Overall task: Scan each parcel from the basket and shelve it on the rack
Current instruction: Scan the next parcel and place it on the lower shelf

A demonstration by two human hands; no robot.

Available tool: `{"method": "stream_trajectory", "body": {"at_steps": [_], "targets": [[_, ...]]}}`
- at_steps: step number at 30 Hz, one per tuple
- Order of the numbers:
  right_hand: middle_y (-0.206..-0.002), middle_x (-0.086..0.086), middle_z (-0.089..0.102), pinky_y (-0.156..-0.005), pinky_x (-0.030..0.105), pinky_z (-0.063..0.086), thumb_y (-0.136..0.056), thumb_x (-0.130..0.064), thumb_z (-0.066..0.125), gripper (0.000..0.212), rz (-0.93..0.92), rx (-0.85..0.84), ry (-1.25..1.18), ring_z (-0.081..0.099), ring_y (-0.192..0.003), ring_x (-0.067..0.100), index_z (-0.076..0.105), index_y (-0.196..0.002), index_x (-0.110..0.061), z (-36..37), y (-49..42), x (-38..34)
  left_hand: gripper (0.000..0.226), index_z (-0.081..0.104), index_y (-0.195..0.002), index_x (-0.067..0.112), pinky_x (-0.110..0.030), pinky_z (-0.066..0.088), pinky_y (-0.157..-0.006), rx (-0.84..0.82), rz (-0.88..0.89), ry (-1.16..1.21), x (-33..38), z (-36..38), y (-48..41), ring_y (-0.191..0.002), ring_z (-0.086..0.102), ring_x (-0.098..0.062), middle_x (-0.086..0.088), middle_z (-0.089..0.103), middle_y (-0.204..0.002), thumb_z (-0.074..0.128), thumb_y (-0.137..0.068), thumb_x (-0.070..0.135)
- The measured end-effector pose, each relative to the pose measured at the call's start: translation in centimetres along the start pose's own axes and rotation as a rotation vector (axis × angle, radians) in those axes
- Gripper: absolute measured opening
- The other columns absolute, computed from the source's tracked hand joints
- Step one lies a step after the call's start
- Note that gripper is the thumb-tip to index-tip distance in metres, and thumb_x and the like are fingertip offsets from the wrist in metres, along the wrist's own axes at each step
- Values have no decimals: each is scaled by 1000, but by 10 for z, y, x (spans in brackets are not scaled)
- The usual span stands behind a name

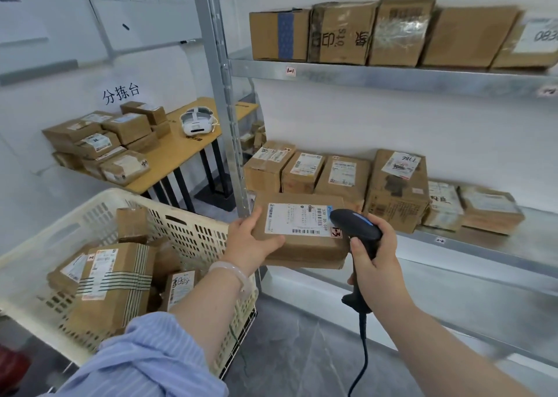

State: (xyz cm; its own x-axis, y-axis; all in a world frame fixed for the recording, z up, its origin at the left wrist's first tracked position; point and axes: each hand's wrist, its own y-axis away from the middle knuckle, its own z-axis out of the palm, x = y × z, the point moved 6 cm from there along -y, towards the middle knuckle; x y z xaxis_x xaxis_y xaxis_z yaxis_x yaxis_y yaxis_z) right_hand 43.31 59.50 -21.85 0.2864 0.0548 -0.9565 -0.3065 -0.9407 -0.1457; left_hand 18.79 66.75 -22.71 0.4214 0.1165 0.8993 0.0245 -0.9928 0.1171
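Observation:
My left hand [249,239] grips the left end of a flat brown parcel [308,247] with a white barcode label facing up, held in the air in front of the rack. My right hand [376,261] grips the handle of a black corded barcode scanner [357,226], whose head hangs over the right end of the label. The cream plastic basket [193,224] stands at lower left with several brown parcels inside. The metal rack [392,78] fills the right side, with rows of parcels on its upper and middle shelves.
A wooden table [178,152] at the back left carries a stack of parcels and a white headset [196,122]. The rack's upright post [223,101] stands between table and shelves. The lower shelf [453,303] lies under my right arm. The scanner's cable hangs toward the grey floor.

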Motion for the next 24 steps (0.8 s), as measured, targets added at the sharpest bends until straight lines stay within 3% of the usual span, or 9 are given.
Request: {"method": "stream_trajectory", "body": {"at_steps": [3,6,9,12,15,20,24], "targets": [[-113,-2,61,-46,18,48,-101,-28,52,44,3,34,12,61,-54,14,32,-120,-62,-6,0,3,81,35,-151,39,-39,30,-118,-20,29,-7,5,4,-6,-134,37,-23,1,28,-142,78,-82,41],[-111,-7,60,-46,19,48,-100,-26,52,49,-3,57,16,60,-49,13,32,-113,-69,-9,0,-1,64,44,-141,48,-42,29,-118,-33,80,-2,11,7,-12,-135,36,-23,5,28,-136,74,-84,45],[-104,-10,61,-46,18,48,-100,-25,53,55,-10,81,20,58,-47,12,30,-108,-74,-11,-1,-7,67,42,-139,52,-42,24,-120,-97,117,-21,17,9,-20,-139,31,-25,3,23,-146,77,-83,41],[-103,-8,62,-47,18,48,-100,-24,53,53,-14,106,34,58,-50,12,31,-112,-72,-11,-2,-12,73,40,-144,49,-41,17,-122,-173,158,-48,23,9,-28,-147,22,-23,-1,18,-160,78,-83,39],[-108,-10,60,-50,19,50,-100,-24,53,52,-11,115,42,59,-56,17,32,-116,-69,-10,-2,-15,77,38,-146,47,-39,21,-120,-234,189,-40,26,9,-33,-144,28,-17,4,30,-155,80,-82,37],[-112,-16,56,-49,19,49,-100,-25,54,49,-5,128,81,61,-61,21,32,-122,-63,-12,-1,-22,80,40,-145,47,-40,19,-121,-231,210,-12,30,8,-39,-146,25,-20,3,27,-157,82,-79,35],[-113,-20,56,-53,28,54,-99,-28,54,50,-14,181,114,63,-73,16,30,-117,-68,-16,2,-36,80,40,-144,46,-45,21,-122,-190,237,28,35,7,-46,-146,26,-22,-1,25,-159,83,-78,35]]}}
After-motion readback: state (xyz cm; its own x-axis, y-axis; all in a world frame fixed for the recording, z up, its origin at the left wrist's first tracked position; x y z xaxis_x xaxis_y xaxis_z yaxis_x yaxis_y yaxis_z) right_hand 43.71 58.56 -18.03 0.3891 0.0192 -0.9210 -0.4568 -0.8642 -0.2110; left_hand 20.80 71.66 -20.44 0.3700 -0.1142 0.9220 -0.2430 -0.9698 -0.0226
